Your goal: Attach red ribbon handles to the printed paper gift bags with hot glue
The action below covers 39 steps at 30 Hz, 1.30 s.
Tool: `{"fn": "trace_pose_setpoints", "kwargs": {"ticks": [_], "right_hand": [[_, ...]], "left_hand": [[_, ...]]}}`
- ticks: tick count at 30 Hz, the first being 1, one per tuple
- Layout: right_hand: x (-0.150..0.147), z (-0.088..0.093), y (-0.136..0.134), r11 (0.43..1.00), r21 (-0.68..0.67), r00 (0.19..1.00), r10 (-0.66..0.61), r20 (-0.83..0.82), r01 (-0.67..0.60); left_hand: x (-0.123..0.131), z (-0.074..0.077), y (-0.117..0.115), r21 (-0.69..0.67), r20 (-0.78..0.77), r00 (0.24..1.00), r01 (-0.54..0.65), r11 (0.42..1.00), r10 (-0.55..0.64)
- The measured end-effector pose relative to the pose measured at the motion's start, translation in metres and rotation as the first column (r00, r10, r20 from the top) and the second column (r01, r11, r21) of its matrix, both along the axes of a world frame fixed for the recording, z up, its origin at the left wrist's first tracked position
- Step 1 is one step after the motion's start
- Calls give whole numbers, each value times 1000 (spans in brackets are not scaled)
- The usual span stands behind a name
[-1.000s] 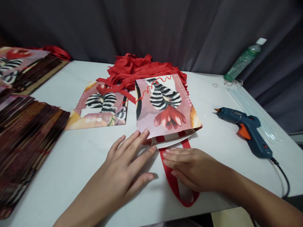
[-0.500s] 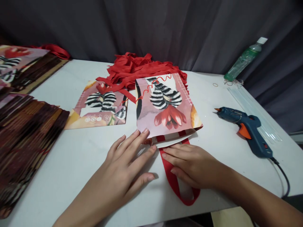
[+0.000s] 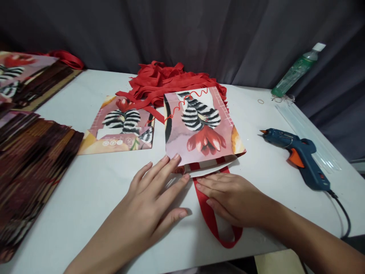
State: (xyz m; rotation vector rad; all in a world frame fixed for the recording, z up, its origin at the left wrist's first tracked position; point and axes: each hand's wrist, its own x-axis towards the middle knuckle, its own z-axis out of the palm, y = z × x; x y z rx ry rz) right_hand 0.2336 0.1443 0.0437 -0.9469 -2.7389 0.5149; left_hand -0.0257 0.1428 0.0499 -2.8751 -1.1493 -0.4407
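Note:
A printed paper bag [image 3: 202, 133], decorated with zebra stripes and a red tulip, lies on the white table with its mouth toward me, slightly gaping. A red ribbon handle [image 3: 209, 217] loops out of the mouth toward the table's front edge. My left hand [image 3: 155, 194] has its fingers spread, the tips at the bag's lower left corner and mouth. My right hand [image 3: 232, 196] rests flat on the ribbon just below the mouth, its fingers stretched out and side by side. The ribbon's ends inside the bag show only in part.
Behind the bag lies a heap of red ribbons [image 3: 171, 82]. Another folded bag [image 3: 119, 121] is left of it, and stacked bags [image 3: 37, 163] fill the left side. At right are a blue glue gun [image 3: 299, 156], clear glue sticks [image 3: 308, 137] and a green bottle [image 3: 296, 72].
Both hands keep their places on the bag and ribbon. The whole view has shifted very slightly; otherwise nothing visibly differs.

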Motion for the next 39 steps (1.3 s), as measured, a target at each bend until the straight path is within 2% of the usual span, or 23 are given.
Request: {"fn": "trace_pose_setpoints", "kwargs": {"ticks": [19,39], "right_hand": [[-1,1,1,1000,25,1000,3,-29,-2],[1,-2,2,1000,-20,1000,-20,9,20]], "left_hand": [[-2,0,-1,-5,-33,999,-3,1000,3],[0,-1,0,17,-32,999,7,1000,-7]]}}
